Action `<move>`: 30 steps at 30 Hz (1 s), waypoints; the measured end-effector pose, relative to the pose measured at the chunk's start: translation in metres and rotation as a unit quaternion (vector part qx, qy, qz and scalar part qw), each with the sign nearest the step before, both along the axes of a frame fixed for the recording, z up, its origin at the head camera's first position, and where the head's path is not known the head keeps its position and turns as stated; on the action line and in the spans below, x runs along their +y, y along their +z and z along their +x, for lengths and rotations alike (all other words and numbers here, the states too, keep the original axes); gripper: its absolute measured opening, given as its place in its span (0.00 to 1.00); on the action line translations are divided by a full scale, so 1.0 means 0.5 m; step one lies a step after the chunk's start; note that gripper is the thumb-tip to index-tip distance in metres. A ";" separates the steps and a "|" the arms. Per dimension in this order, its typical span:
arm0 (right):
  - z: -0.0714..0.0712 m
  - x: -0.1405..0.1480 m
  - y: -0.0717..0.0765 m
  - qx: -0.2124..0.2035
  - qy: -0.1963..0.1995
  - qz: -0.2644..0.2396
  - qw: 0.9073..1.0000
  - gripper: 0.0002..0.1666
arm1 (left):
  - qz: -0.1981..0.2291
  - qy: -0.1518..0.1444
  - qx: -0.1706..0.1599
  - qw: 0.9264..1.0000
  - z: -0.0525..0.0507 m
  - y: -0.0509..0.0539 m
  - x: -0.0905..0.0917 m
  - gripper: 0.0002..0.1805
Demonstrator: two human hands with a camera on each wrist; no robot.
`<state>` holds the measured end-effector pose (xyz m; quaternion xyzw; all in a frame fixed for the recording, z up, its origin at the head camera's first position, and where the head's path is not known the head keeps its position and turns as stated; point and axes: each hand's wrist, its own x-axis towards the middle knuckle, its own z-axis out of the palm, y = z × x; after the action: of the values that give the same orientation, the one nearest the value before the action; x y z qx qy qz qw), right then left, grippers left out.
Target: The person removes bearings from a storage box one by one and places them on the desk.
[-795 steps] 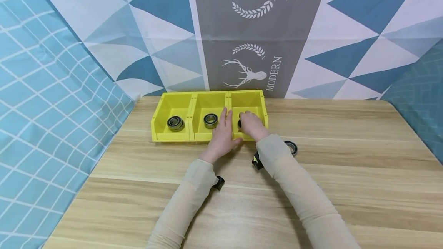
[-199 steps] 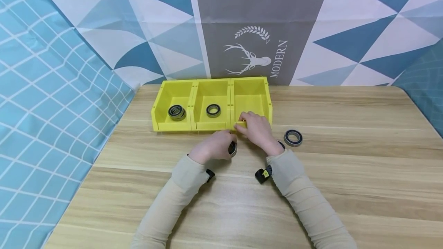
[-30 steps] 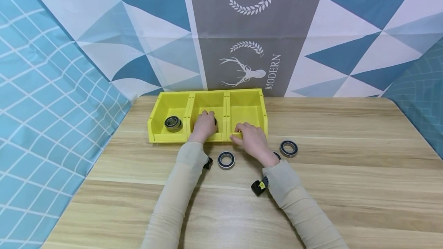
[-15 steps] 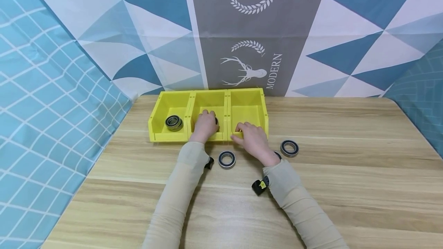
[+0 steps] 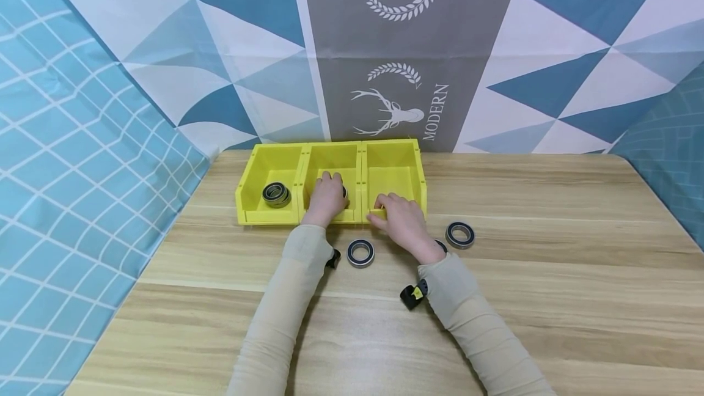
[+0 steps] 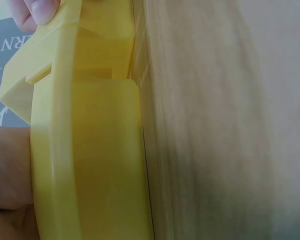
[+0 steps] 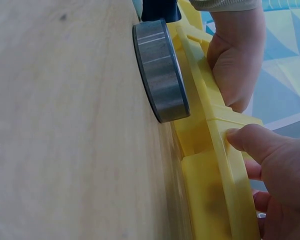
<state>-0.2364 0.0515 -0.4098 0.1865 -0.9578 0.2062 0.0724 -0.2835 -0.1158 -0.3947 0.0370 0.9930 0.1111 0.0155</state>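
My left hand reaches into the middle yellow bin, its fingers curled down at a ball bearing that they mostly cover. Over the front wall of the right-hand bin, my right hand holds the edge, thumb outside and fingers inside; the right wrist view shows this grip on the yellow rim. On the table between my forearms lies a bearing with a dark seal. Another bearing lies right of my right wrist, and a third bearing is partly hidden by that wrist.
The left bin holds stacked bearings. All three bins stand joined in a row near the back of the wooden table, close to a patterned backdrop. Black wrist cameras stick out beneath my sleeves.
Earlier, my right hand was at a bearing in the right bin; later my left hand held a bearing over the table. That one now lies there. Over the last second, the hands barely moved.
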 end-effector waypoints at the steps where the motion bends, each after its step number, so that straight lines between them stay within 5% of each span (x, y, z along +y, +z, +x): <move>1: 0.000 0.000 0.001 -0.001 0.000 -0.001 1.000 0.16 | 0.002 0.001 0.001 1.000 0.000 0.001 0.000 0.28; 30: 0.000 0.000 -0.001 -0.011 -0.004 -0.001 1.000 0.16 | 0.051 0.011 0.030 0.998 0.006 -0.002 -0.003 0.35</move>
<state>-0.2363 0.0513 -0.4104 0.1801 -0.9593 0.2086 0.0625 -0.2807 -0.1174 -0.3958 0.0301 0.9864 0.1608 -0.0176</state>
